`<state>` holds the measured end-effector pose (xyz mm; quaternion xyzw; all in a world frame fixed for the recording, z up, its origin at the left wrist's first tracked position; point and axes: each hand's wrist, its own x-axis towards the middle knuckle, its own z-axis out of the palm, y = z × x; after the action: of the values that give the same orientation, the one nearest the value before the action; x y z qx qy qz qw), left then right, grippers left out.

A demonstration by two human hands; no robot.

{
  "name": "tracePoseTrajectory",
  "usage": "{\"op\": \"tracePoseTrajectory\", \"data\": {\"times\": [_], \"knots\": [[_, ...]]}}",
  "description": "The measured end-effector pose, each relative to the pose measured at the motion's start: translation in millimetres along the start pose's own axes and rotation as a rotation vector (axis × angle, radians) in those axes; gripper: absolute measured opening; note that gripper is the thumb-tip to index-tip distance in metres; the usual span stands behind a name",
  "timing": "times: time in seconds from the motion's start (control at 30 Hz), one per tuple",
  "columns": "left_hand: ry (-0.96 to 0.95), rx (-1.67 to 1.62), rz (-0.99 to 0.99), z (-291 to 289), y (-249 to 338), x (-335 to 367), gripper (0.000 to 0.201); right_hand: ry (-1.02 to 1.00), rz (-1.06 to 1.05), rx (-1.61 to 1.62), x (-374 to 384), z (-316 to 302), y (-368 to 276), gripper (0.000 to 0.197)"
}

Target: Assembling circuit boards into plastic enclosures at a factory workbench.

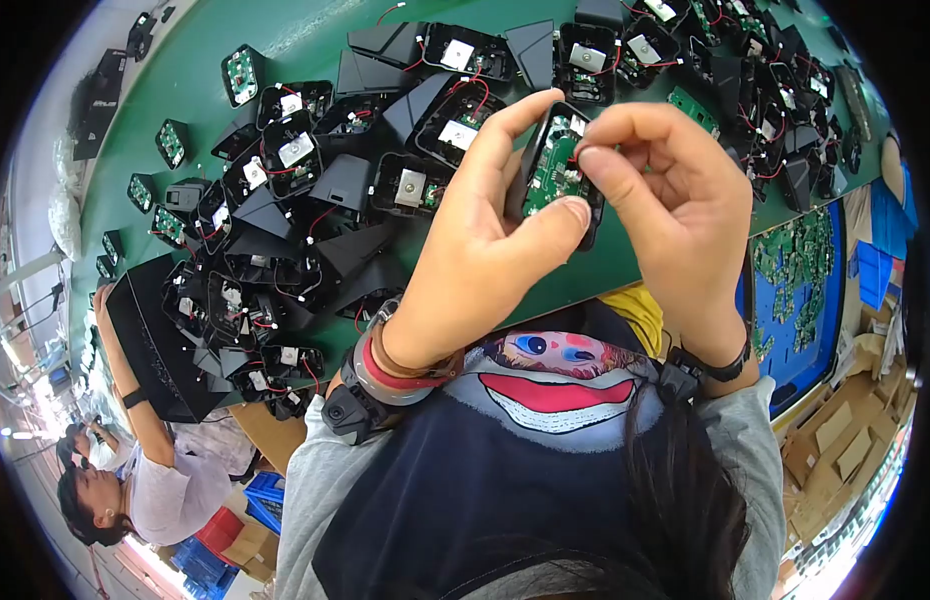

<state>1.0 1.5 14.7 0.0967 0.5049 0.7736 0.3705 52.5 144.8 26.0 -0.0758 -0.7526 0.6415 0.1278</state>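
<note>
Just over the near edge of the green bench point(200, 95), we hold up 1 black casing point(593, 218) with a green circuit board point(555, 165) set in it, its populated face turned toward us. Our left hand point(495, 215) grasps the casing firmly: the thumb presses across the lower end of the board, the index finger runs up along the left side to the top end, and the other fingers are mostly hidden behind. Our right hand point(685, 190) is partly closed at the upper right edge of the board, thumb and index finger drawn close together, the remaining fingers curled toward the palm. Whether those 2 fingertips grip a wire or a small part, we cannot tell.

Beyond our left hand, many lidless black housings point(290, 145) with red wires lie crowded together. To our right, below the bench edge, a blue tray point(800, 350) holds more green boards point(793, 255).
</note>
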Motion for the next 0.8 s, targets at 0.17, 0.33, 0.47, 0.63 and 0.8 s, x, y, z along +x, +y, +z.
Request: {"op": "tracePoseTrajectory", "data": {"times": [0.17,0.33,0.47,0.63,0.8], "knots": [[0.010,-0.092,-0.045,2,-5,-4,0.075,-0.037,-0.071,0.019,11,-5,12,0.013],[-0.018,-0.209,-0.022,2,-10,-2,0.069,-0.095,-0.127,-0.259,13,-11,10,0.011],[-0.007,-0.223,-0.046,4,-9,-1,0.067,-0.117,-0.125,-0.260,12,-12,10,0.011],[-0.008,-0.145,-0.056,2,-9,-2,0.072,-0.166,-0.067,-0.169,12,-11,1,0.009],[0.024,0.006,0.088,7,-12,-1,0.080,-0.309,-0.136,-0.428,15,-31,-3,0.014]]}}
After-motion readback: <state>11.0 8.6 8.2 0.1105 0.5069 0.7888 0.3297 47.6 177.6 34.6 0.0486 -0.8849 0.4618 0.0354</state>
